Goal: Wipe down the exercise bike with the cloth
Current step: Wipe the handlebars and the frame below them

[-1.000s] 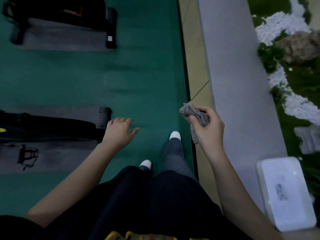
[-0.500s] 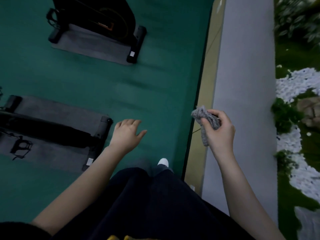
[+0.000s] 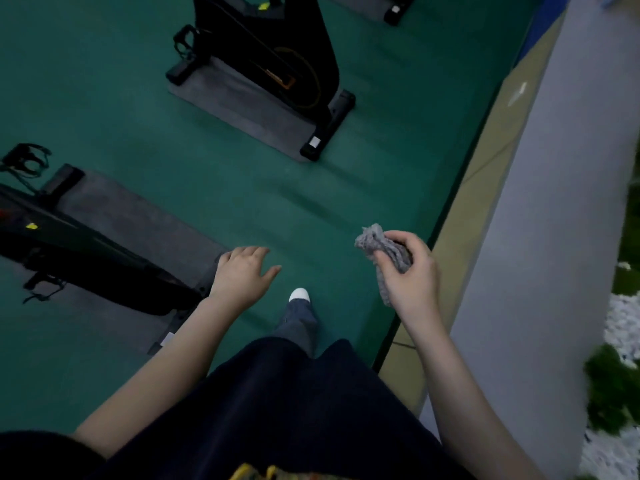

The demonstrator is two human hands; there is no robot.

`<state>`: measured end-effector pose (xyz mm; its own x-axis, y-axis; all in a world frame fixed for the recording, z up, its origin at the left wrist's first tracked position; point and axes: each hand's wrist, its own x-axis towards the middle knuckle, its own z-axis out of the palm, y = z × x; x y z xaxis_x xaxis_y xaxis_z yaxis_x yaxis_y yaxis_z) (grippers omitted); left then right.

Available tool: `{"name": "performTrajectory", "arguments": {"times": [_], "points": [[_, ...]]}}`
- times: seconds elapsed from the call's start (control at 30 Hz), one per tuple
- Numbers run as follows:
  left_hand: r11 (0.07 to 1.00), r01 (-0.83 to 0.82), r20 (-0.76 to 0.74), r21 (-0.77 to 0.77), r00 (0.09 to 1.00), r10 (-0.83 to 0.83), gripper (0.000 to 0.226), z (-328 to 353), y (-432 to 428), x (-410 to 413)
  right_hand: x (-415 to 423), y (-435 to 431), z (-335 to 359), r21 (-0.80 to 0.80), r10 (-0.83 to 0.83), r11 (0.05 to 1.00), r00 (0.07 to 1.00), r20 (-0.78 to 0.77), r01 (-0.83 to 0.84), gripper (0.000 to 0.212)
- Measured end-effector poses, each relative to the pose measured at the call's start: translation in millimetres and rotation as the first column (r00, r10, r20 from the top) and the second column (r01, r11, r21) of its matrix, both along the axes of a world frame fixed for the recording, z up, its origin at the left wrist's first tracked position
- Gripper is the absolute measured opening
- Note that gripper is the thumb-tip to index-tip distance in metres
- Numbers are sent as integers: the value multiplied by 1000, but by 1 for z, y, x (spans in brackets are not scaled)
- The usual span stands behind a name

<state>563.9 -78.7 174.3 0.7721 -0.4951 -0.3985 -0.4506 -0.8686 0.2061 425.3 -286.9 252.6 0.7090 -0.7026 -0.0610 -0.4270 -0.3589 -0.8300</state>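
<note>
Head camera looks steeply down on a dark green gym floor [image 3: 242, 188]. Along the floor's right edge runs a tan strip [image 3: 485, 168], then a broad grey ledge [image 3: 554, 237]. Beyond the ledge lie white pebbles [image 3: 623, 327] and green plants [image 3: 616, 393].

A black exercise bike [image 3: 86, 251] stands at the left on a grey mat [image 3: 138, 216], with a strapped pedal [image 3: 27, 161] showing near the frame edge. A second exercise bike [image 3: 270, 53] stands farther off on its own mat [image 3: 242, 109], well apart from the first.

The person's left hand [image 3: 242, 275] is palm down, fingers relaxed and spread, holding nothing, over the near corner of the first mat. The right hand [image 3: 412, 278] has its fingers curled tight around a crumpled grey cloth [image 3: 381, 244]. One bunch of it pokes up past the thumb and a tail hangs below the fist. The cloth is held in the air over the floor's right side, away from both bikes.

Dark clothing fills the lower frame, and one white shoe toe [image 3: 299, 294] shows between the hands.
</note>
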Motion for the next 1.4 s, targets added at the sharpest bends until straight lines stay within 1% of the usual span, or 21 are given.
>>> {"name": "performTrajectory", "arguments": {"times": [0.1,0.2,0.33,0.43,0.6,0.73,0.87,0.97,1.07,1.17,1.3,1.4], "points": [[999,-48,3,-11,999,48,54,1,-17,46,54,-21,1,-11,65,998,998,-3,-65,25],[997,-74,15,-22,997,75,54,4,-31,79,93,-38,4,-36,93,995,996,5,-93,25],[982,-188,13,-33,982,189,54,7,-37,114,151,-55,7,-11,184,983,983,-11,-184,25],[962,-272,0,-8,962,272,54,6,-40,135,199,-68,8,-5,265,964,964,2,-265,25],[903,-429,-10,14,903,429,52,2,-55,170,277,-101,5,7,408,913,913,15,-408,25],[838,-546,-9,22,838,546,54,2,-89,206,342,-145,5,1,521,853,853,5,-521,25],[797,-604,12,-14,797,604,54,11,-134,241,406,-191,12,-21,575,818,818,-1,-575,24],[756,-653,34,-45,756,654,53,19,-150,260,448,-208,16,-33,610,792,793,-13,-610,25],[710,-703,33,-25,710,704,54,20,-149,271,480,-205,14,-15,658,753,753,-6,-658,25],[647,-763,14,-3,647,763,54,18,-139,280,508,-189,9,8,729,685,685,-4,-729,25],[567,-823,-11,14,567,823,54,13,-118,301,551,-151,3,-1,803,597,597,5,-803,25],[530,-848,-18,8,530,848,55,9,-95,329,590,-116,0,-15,841,541,540,17,-841,24]]}}
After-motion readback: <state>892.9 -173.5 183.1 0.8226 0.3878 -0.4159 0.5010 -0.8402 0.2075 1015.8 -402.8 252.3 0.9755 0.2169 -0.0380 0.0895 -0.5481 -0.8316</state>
